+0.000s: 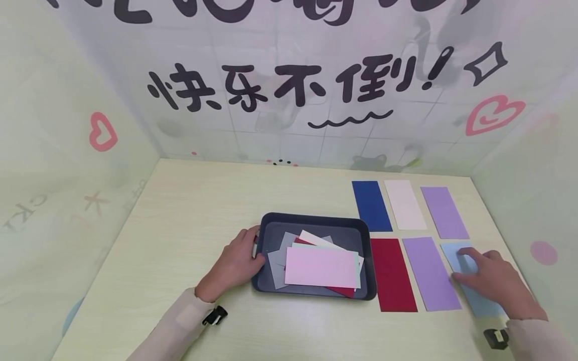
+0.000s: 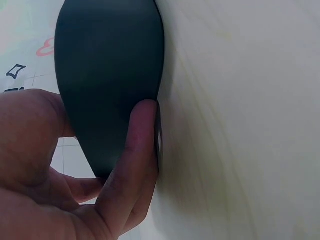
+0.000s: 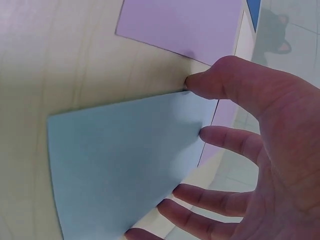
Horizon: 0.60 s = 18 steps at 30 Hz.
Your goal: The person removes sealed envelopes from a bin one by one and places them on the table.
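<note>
Pale wood-grain bench: free at far-left corner and along left edge. Dark rectangular rimmed tray blocks the middle, flat red paper rectangle at its rim. Right hand and pale printed sheet wall crowd right edge.

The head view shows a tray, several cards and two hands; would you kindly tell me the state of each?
Left hand, gripping the tray's side
Right hand, fingertips on the light blue card
Tray, open side up, holding cards
Card pile, loosely overlapping inside the tray
Light blue card, partly covered by the right hand
Red card, flat beside the tray
Near purple card, flat
Far purple card, flat
Dark blue card, flat
Off-white card, flat
</note>
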Each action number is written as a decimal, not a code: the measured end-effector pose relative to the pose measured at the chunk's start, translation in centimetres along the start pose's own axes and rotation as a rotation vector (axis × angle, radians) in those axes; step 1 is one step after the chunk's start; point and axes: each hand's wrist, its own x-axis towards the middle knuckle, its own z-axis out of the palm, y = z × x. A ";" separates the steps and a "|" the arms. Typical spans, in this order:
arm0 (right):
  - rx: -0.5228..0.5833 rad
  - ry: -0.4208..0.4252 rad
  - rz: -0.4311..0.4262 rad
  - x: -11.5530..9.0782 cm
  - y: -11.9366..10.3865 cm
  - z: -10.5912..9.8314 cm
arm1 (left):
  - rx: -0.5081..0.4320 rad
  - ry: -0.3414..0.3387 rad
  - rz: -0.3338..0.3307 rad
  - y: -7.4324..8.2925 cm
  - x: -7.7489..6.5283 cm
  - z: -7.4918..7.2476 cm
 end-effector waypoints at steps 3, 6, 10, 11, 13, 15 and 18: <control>-0.014 0.016 -0.004 0.1 0.2 0.1 | -0.003 -0.001 -0.001 -0.1 0.0 0.0; -0.026 0.069 -0.014 0.1 -0.1 0.2 | 0.001 -0.001 0.002 0.0 0.0 0.0; -0.020 0.154 -0.015 0.4 -1.5 0.0 | 0.002 0.002 0.001 0.1 -0.1 -0.1; -0.010 0.159 -0.009 0.4 -2.1 -0.1 | 0.002 0.002 0.001 0.1 -0.1 -0.1; 0.002 0.186 -0.018 0.7 -3.3 -0.3 | 0.001 0.003 0.001 0.1 -0.1 -0.1; 0.013 0.203 -0.040 1.0 -4.6 -0.5 | 0.003 0.003 0.003 0.1 -0.1 -0.1; 0.012 0.261 -0.099 1.6 -6.7 -0.6 | 0.004 0.009 0.011 0.2 -0.1 -0.1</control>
